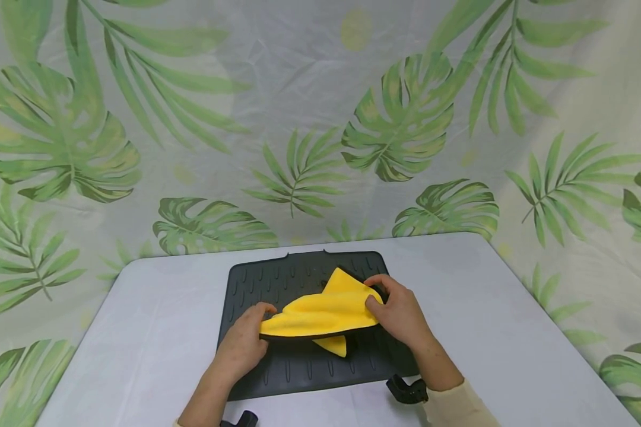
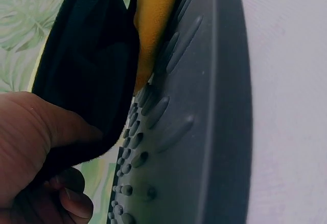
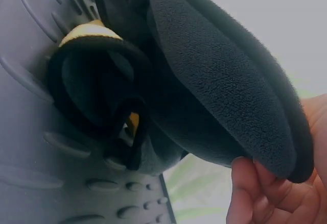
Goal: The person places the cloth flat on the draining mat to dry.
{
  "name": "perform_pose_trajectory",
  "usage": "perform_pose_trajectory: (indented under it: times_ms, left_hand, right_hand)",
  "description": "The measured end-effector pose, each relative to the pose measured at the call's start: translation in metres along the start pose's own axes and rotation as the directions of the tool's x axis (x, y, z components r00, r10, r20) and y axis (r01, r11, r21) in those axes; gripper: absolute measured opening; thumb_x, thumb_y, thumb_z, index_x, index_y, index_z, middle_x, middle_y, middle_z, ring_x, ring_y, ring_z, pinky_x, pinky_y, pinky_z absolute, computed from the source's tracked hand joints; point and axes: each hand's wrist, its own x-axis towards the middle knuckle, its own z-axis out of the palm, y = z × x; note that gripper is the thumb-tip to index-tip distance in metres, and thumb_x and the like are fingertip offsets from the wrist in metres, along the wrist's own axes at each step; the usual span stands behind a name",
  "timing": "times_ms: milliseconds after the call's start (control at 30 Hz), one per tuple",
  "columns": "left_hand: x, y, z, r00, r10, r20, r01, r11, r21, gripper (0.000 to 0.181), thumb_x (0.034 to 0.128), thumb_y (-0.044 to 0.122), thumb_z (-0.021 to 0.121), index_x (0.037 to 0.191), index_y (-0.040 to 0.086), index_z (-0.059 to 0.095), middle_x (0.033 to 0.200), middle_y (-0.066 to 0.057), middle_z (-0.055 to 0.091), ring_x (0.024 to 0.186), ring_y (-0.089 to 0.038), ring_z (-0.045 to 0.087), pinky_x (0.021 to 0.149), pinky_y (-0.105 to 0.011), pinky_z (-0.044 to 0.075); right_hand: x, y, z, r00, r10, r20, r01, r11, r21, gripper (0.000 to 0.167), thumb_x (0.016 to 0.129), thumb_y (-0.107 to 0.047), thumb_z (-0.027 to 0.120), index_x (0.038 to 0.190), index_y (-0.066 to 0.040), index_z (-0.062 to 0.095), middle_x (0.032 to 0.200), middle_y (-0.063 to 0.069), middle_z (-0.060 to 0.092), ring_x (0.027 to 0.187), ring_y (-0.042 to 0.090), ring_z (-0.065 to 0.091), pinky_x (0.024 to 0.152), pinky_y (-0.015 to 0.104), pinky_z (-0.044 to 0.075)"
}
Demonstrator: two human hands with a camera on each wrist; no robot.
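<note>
A yellow cloth (image 1: pixel 320 311) stretches between two hands over a black ribbed mat (image 1: pixel 299 375).
The left hand (image 1: pixel 243 343) pinches the cloth's left end, the right hand (image 1: pixel 404 313) its right; its underside is dark. The cloth is over the mat's middle; the mat's far edge lies near the white table's (image 1: pixel 149 332) far edge.

The left forearm (image 1: pixel 205 394) and right forearm (image 1: pixel 440 365) reach forward, slanting inward; the left hand (image 1: pixel 244 341) pinches with bent fingers (image 1: pixel 266 308), its thumb set opposite them; the right hand (image 1: pixel 400 308), slightly farther forward, pinches between thumb and curled fingers; the two hands are apart, turned toward each other, their backs partly in sight
</note>
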Motion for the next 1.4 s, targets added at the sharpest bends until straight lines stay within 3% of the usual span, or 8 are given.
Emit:
perform_pose_trajectory:
  times_ms: [333,633,833,933,1000,1100,1200,1400]
  left_hand:
    - [0.001,-0.004,-0.005,0.999,-0.016,-0.031,0.017,1.0,0.018,0.059,0.0757,-0.016,0.071,0.127,0.012,0.062,0.121,-0.011,0.067,0.096,-0.021,0.064,0.094,-0.05,0.059]
    - [0.002,-0.006,-0.011,0.998,-0.021,-0.065,0.024,0.999,0.045,0.055,0.0755,-0.016,0.07,0.124,0.01,0.065,0.116,-0.012,0.067,0.092,-0.021,0.063,0.093,-0.048,0.06]
    - [0.003,-0.009,-0.012,0.997,-0.048,-0.06,0.05,0.998,0.04,0.051,0.0767,-0.008,0.073,0.124,0.011,0.069,0.109,-0.007,0.067,0.09,-0.019,0.062,0.088,-0.047,0.06]
    - [0.003,-0.01,-0.012,0.997,-0.067,-0.047,0.068,0.997,0.033,0.052,0.0785,-0.004,0.074,0.128,0.012,0.069,0.113,-0.007,0.07,0.096,-0.022,0.066,0.089,-0.049,0.059]
    - [0.004,-0.009,-0.012,0.996,-0.083,-0.032,0.084,0.996,0.02,0.054,0.0803,-0.003,0.073,0.132,0.014,0.067,0.111,-0.007,0.073,0.091,-0.022,0.067,0.083,-0.046,0.06]
    - [0.004,-0.008,-0.013,0.993,-0.114,0.006,0.114,0.993,-0.028,0.059,0.0842,-0.001,0.069,0.141,0.015,0.061,0.088,-0.005,0.075,0.071,-0.019,0.066,0.067,-0.037,0.056]
    - [0.004,-0.007,-0.013,0.986,-0.141,0.088,0.153,0.978,-0.143,0.063,0.089,0.0,0.063,0.149,0.017,0.053,0.068,0.001,0.068,0.052,-0.013,0.057,0.057,-0.029,0.047]
    - [0.003,-0.005,-0.012,0.966,-0.092,0.242,0.189,0.889,-0.417,0.06,0.1005,0.007,0.054,0.156,0.025,0.043,0.089,-0.007,0.075,0.061,-0.017,0.07,0.063,-0.032,0.059]
  right_hand:
    - [0.002,0.005,-0.006,1.0,0.004,-0.019,-0.004,1.0,-0.003,0.027,0.092,-0.013,0.063,0.119,-0.014,0.068,0.07,0.004,0.045,0.053,0.016,0.044,0.052,0.025,0.042]
    - [0.003,0.004,-0.006,0.999,0.036,0.012,-0.036,0.999,0.011,0.03,0.092,-0.012,0.063,0.121,-0.012,0.068,0.072,0.004,0.045,0.059,0.018,0.048,0.055,0.026,0.044]
    - [0.003,0.005,-0.006,0.99,0.056,0.127,-0.053,0.998,-0.027,0.039,0.09,-0.012,0.062,0.129,-0.014,0.063,0.072,0.004,0.055,0.058,0.017,0.052,0.056,0.027,0.045]
    - [0.002,0.004,-0.005,0.977,0.048,0.208,-0.037,0.998,-0.057,0.045,0.09,-0.012,0.062,0.134,-0.015,0.06,0.064,0.001,0.053,0.053,0.015,0.047,0.054,0.027,0.043]
    - [0.002,0.004,-0.004,0.969,0.051,0.244,-0.031,0.996,-0.085,0.049,0.089,-0.012,0.063,0.137,-0.015,0.058,0.059,-0.001,0.047,0.049,0.014,0.042,0.052,0.027,0.04]
    - [0.001,0.003,-0.003,0.958,0.061,0.282,-0.025,0.991,-0.13,0.054,0.088,-0.013,0.064,0.142,-0.015,0.055,0.056,-0.003,0.042,0.048,0.013,0.036,0.051,0.026,0.036]
    - [-0.001,0.004,-0.001,0.945,0.069,0.319,-0.011,0.984,-0.18,0.063,0.086,-0.013,0.064,0.148,-0.014,0.048,0.057,-0.003,0.041,0.048,0.012,0.035,0.051,0.026,0.033]
    - [-0.003,0.006,0.004,0.935,0.089,0.342,-0.016,0.977,-0.212,0.073,0.093,-0.02,0.066,0.156,-0.003,0.034,0.058,-0.001,0.048,0.049,0.013,0.039,0.049,0.026,0.033]
